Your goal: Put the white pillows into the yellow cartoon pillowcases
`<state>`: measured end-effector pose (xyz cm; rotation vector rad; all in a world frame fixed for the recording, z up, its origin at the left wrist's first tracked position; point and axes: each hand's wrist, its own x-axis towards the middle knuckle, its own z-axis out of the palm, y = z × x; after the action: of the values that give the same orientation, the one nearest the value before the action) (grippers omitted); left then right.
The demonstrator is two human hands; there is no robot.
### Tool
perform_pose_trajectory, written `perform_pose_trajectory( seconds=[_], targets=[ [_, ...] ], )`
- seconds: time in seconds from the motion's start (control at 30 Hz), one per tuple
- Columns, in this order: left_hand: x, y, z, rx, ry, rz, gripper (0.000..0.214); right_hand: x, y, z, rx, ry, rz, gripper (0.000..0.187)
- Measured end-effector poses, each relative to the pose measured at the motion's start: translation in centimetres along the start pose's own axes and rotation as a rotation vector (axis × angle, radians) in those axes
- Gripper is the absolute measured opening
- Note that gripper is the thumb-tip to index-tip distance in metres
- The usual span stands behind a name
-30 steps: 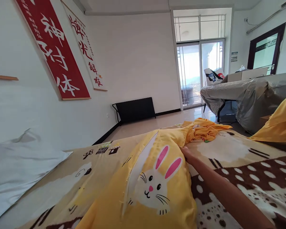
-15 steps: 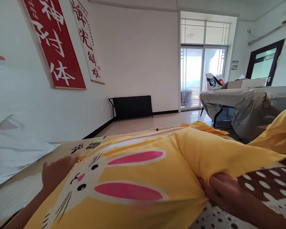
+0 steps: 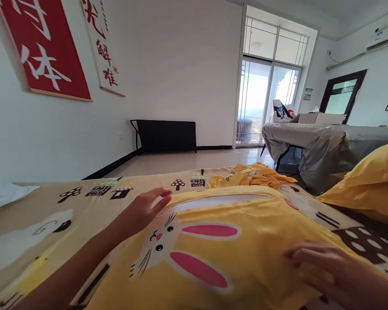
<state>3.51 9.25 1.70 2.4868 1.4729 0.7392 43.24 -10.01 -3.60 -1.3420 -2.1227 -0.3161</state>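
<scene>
A yellow pillowcase (image 3: 245, 254) with a rabbit print lies across the bed in front of me, the rabbit's pink ears pointing right. Along its far edge a slit shows something white (image 3: 213, 201) inside. My left hand (image 3: 150, 206) is at the far left corner of the pillowcase, thumb and fingers apart and holding nothing; whether it touches the cloth I cannot tell. Over the right part of the pillowcase is my right hand (image 3: 320, 262), a little blurred, with its fingers loosely stretched and nothing gripped.
A patterned bedsheet (image 3: 93, 219) spreads under everything. Crumpled yellow cloth (image 3: 255, 174) lies just beyond the pillowcase, and a plump yellow pillow (image 3: 371, 181) is at the right. White fabric (image 3: 9, 196) lies far left. Beyond the bed stands a plastic-covered table (image 3: 323, 133).
Both hands have let go of the pillowcase, which they held stretched. It now lies flatter and further right in view. My left hand has moved right; the view has shifted too.
</scene>
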Motion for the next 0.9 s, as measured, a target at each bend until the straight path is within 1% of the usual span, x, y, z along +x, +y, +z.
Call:
perform_pose_trajectory(
  seconds=[0.07,0.1,0.13,0.2,0.27,0.33,0.4,0.5,0.53,0.6,0.67,0.73,0.77,0.83,0.9],
  targets=[
    [-1.4,1.0,1.3,-0.044,-0.122,0.090,0.048,2.7,2.1,0.8,0.043,-0.115,0.051,0.025],
    [-2.1,1.3,2.0,-0.050,-0.154,0.119,0.046,4.2,3.3,1.6,0.046,-0.137,0.074,0.028],
    [-2.7,1.3,2.6,-0.051,-0.153,0.132,0.044,5.6,4.7,2.4,0.050,-0.154,0.095,0.031],
    [-3.6,0.6,3.8,-0.053,-0.082,0.119,0.041,7.9,7.5,4.2,0.084,-0.231,0.146,0.037],
    [-4.1,-0.7,4.6,-0.058,-0.017,0.085,0.039,9.1,9.6,5.6,0.095,-0.282,0.195,0.042],
    [-4.3,-1.8,5.0,-0.037,-0.005,0.056,0.040,9.5,10.6,6.4,0.028,-0.281,0.189,0.045],
    [-4.1,-2.2,4.7,0.015,-0.038,0.038,0.045,9.5,10.7,6.4,-0.077,-0.279,0.161,0.046],
    [-2.7,-1.3,2.7,0.113,-0.085,-0.013,0.049,10.4,9.9,5.4,-0.160,-0.232,0.213,0.048],
    [-2.0,-0.7,1.7,0.152,-0.072,-0.031,0.050,10.9,9.7,4.9,-0.197,-0.196,0.237,0.048],
    [-0.3,0.5,-0.3,0.272,-0.001,-0.040,0.057,12.5,9.3,3.8,-0.321,-0.151,0.236,0.050],
    [1.6,1.5,-2.1,0.438,0.036,-0.011,0.060,14.3,9.1,2.6,-0.475,-0.184,0.187,0.056],
    [3.3,2.3,-3.6,0.622,0.011,0.010,0.063,16.2,8.9,1.6,-0.592,-0.227,0.135,0.065],
    [4.1,2.5,-4.4,0.700,-0.006,0.018,0.065,17.2,8.9,1.1,-0.634,-0.224,0.122,0.068],
    [5.6,2.9,-5.9,0.812,0.001,0.035,0.069,19.3,8.8,0.1,-0.699,-0.158,0.116,0.070],
    [6.9,2.9,-7.7,0.887,0.083,0.041,0.068,21.3,8.7,-0.8,-0.750,-0.043,0.128,0.069]
  ],
)
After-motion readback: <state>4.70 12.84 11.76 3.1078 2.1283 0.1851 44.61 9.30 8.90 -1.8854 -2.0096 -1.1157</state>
